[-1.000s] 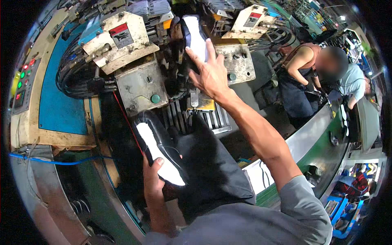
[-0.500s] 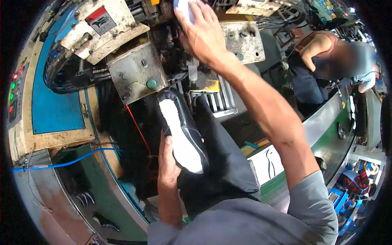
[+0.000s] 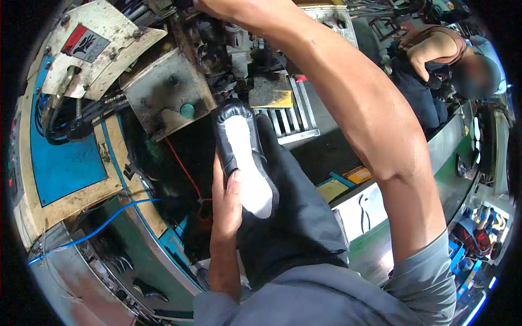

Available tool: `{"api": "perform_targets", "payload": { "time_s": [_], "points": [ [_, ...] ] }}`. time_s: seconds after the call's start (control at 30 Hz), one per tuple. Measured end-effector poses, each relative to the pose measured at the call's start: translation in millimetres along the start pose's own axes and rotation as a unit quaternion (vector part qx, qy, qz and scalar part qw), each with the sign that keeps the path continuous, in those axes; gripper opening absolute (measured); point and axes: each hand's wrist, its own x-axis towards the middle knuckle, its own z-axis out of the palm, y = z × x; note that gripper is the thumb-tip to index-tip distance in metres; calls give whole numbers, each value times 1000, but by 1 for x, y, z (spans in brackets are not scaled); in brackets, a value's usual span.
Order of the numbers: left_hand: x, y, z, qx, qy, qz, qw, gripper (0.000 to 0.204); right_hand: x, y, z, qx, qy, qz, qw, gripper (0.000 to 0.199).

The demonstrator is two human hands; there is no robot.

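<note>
My left hand (image 3: 227,202) grips a black shoe upper on a last (image 3: 242,155), its white bottom facing up and its toe pointing at the machine. The shoe is held above my dark-trousered leg (image 3: 293,217). My right arm stretches up across the view, and my right hand (image 3: 228,10) is at the top edge over the machine's head (image 3: 217,51). Its fingers are cut off by the frame, so what it holds is hidden.
A worn metal machine fills the upper left, with a green button (image 3: 187,111), a yellowed plate (image 3: 270,90) and a ribbed grille (image 3: 285,117). A blue panel (image 3: 65,163) and a blue cable (image 3: 103,225) lie at the left. Another person (image 3: 435,60) bends over at the upper right.
My right hand, which held a second white-soled shoe, has gone up to the machine's top and mostly out of view. My left hand has brought the black shoe closer to the machine.
</note>
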Motion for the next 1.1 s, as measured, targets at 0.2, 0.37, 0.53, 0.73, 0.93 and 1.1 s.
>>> {"api": "perform_targets", "payload": {
  "time_s": [0.2,0.37,0.53,0.73,0.93,1.1],
  "points": [
    [-6,6,2,-14,-19,-12,1000,69,17,1,-16,30,-69,16,997,34],
    [-24,4,-11,-65,-4,-16,998,66,-27,-15,-32,188,36,20,981,45],
    [-41,1,-12,-178,-43,-60,981,62,-182,-109,-123,544,-246,433,676,51],
    [-133,-62,-51,-425,-165,-107,884,70,-216,-206,-160,558,-293,612,477,57],
    [-185,-122,-151,-266,89,-72,957,74,-262,-205,-192,521,-456,449,566,52],
    [-319,-192,-388,254,455,-4,854,97,-322,-190,-194,542,-472,491,492,46]
  ]
}}
